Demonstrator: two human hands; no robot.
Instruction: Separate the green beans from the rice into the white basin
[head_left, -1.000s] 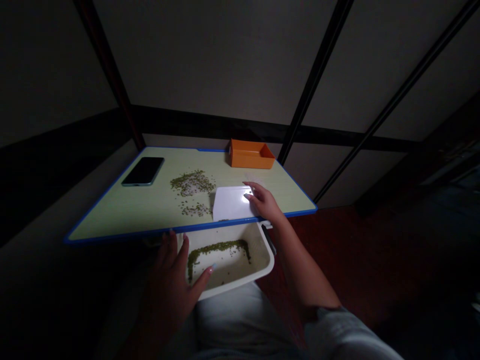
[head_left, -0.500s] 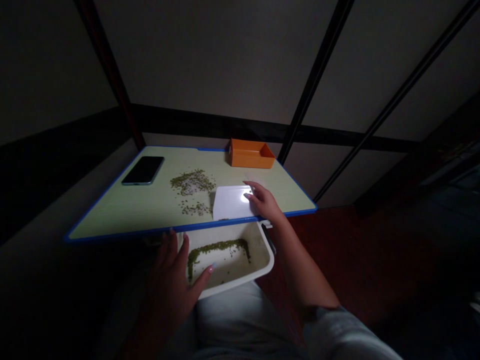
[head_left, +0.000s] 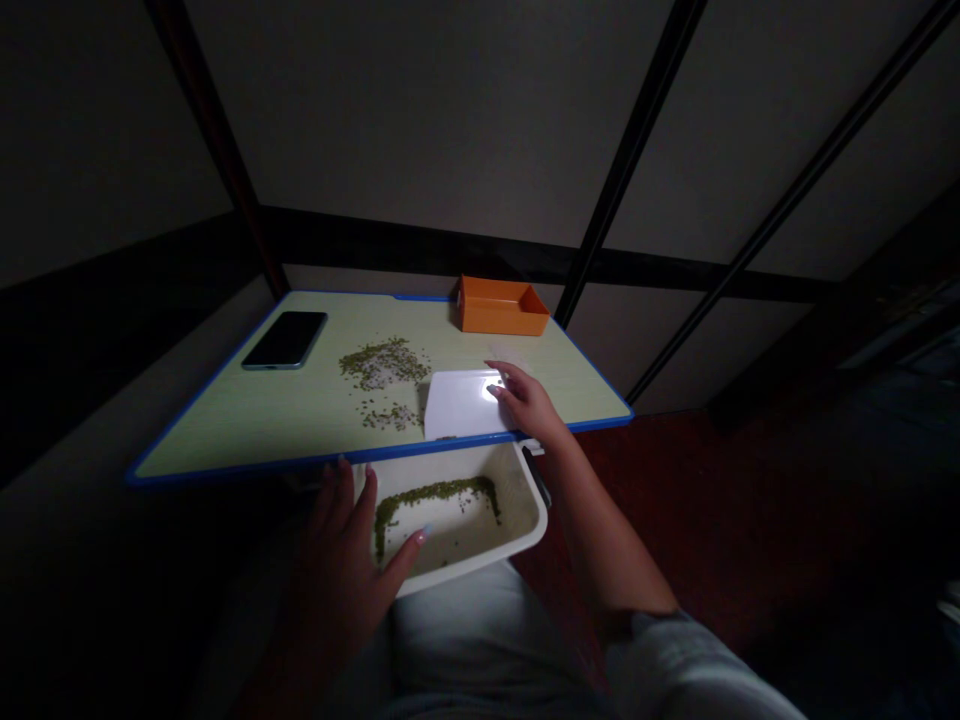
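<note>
1. hardly anything has moved since the earlier frame: the view has drifted slightly, but both hands keep their places and the grains lie as they did, so the work seems to be at a pause.
2. right hand (head_left: 525,405) is closed loosely on the right end of the white scraper (head_left: 459,405), thumb on its face, forefinger by its far edge; how firmly, i cannot tell.
3. left hand (head_left: 345,545) is spread wide at the left end of the white tub (head_left: 487,562); whether it grips the rim, i cannot tell.
4. green grains (head_left: 367,362), mixed with pale bits, lie in 2 patches on the table (head_left: 225,430), left of the scraper; more line the tub's floor.
5. phone (head_left: 285,340) and orange tray (head_left: 504,322) sit apart from both hands.
</note>
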